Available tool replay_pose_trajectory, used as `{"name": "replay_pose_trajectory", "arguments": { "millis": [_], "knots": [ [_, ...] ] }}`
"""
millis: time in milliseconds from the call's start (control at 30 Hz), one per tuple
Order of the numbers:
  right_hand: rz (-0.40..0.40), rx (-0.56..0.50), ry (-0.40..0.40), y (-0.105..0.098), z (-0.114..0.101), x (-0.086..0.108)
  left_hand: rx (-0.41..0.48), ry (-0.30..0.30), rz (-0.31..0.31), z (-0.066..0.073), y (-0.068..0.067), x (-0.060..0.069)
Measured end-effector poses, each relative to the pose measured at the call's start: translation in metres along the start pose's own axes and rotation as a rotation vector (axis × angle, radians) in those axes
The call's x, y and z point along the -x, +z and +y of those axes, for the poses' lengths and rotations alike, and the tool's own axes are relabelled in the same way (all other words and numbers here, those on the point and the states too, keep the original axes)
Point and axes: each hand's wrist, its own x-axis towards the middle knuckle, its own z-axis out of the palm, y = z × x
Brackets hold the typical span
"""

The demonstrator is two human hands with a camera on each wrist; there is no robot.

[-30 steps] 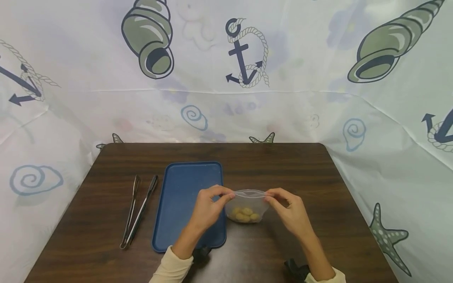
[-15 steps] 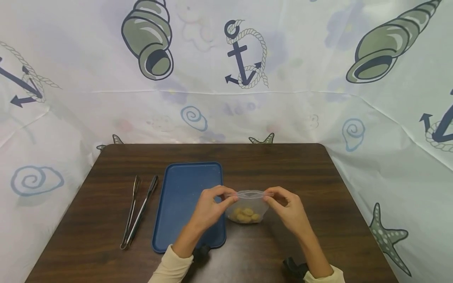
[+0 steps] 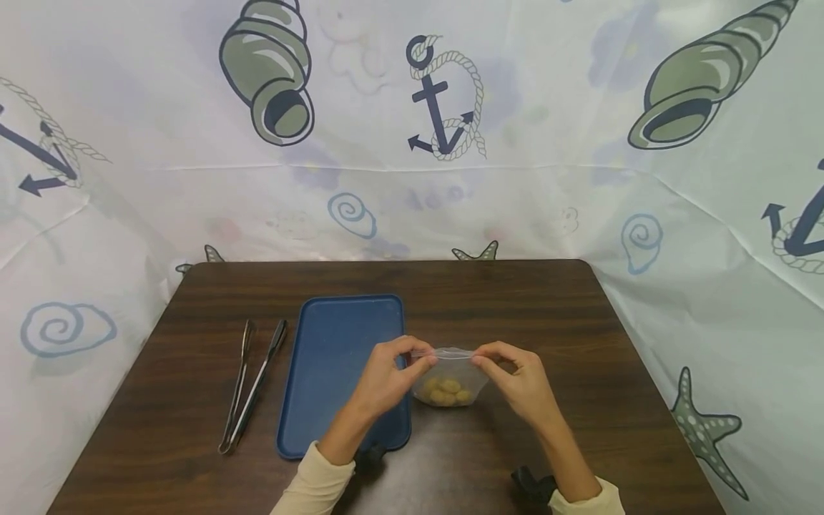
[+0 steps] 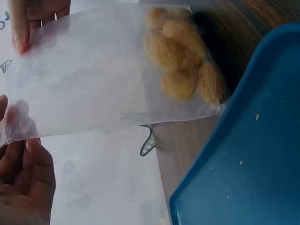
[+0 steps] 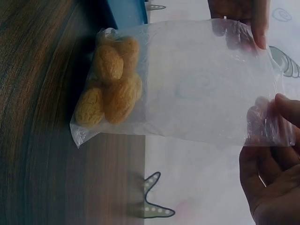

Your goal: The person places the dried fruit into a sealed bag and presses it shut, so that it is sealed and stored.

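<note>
A clear zip-top plastic bag (image 3: 450,373) stands upright just right of the blue tray, with several round golden-brown pieces (image 4: 176,54), like small bread puffs, gathered at its bottom. My left hand (image 3: 386,372) pinches the bag's top left corner between thumb and fingers. At the top right corner, my right hand (image 3: 520,379) pinches the same rim. Between the two hands the zip edge looks nearly flat; whether it is sealed I cannot tell. In the right wrist view the brown pieces (image 5: 110,82) press together against the bag's lower end.
The blue tray (image 3: 335,336) lies under my left forearm, with tiny pale crumbs on it. Metal tongs (image 3: 247,393) lie spread at the left of the dark wooden table (image 3: 547,300). A printed cloth (image 3: 547,107) hangs behind and beside the table.
Both hands have come a little closer together along the bag's rim. The mouth, which showed a small gap before, now looks flatter. Tray and tongs have not moved.
</note>
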Motion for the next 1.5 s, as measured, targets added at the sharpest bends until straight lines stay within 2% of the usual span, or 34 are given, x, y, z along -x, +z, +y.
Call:
{"name": "replay_pose_trajectory", "arguments": {
  "millis": [200, 333, 433, 500, 633, 833, 933, 1133, 1300, 1500],
  "knots": [
    [-0.081, -0.010, 0.065, -0.001, 0.000, 0.001, 0.028, 0.018, -0.022, -0.002, 0.004, 0.002],
    [-0.107, -0.003, 0.020, 0.002, 0.000, 0.002, 0.037, 0.036, -0.020, 0.001, 0.005, 0.004],
    [-0.085, 0.009, -0.047, 0.005, 0.000, 0.002, 0.034, 0.038, -0.034, 0.002, 0.006, 0.005],
    [-0.068, 0.009, -0.064, 0.006, 0.000, 0.003, 0.027, 0.025, -0.050, 0.003, 0.006, 0.006],
    [-0.070, -0.014, -0.047, 0.008, -0.001, 0.004, 0.023, 0.007, -0.072, 0.003, 0.009, 0.006],
    [-0.105, -0.005, -0.030, 0.008, -0.004, 0.003, 0.024, 0.074, -0.033, 0.004, 0.014, 0.005],
    [-0.099, 0.013, -0.045, 0.009, -0.004, 0.003, 0.040, 0.075, -0.045, 0.005, 0.015, 0.005],
    [-0.160, -0.036, -0.058, 0.013, -0.007, 0.002, 0.083, 0.091, -0.071, 0.006, 0.019, 0.005],
    [-0.135, 0.021, -0.063, 0.011, -0.010, -0.001, 0.050, 0.134, -0.028, 0.007, 0.018, 0.001],
    [-0.127, 0.118, -0.069, 0.003, -0.011, -0.001, -0.017, 0.163, -0.025, 0.010, 0.008, -0.001]
  ]
}}
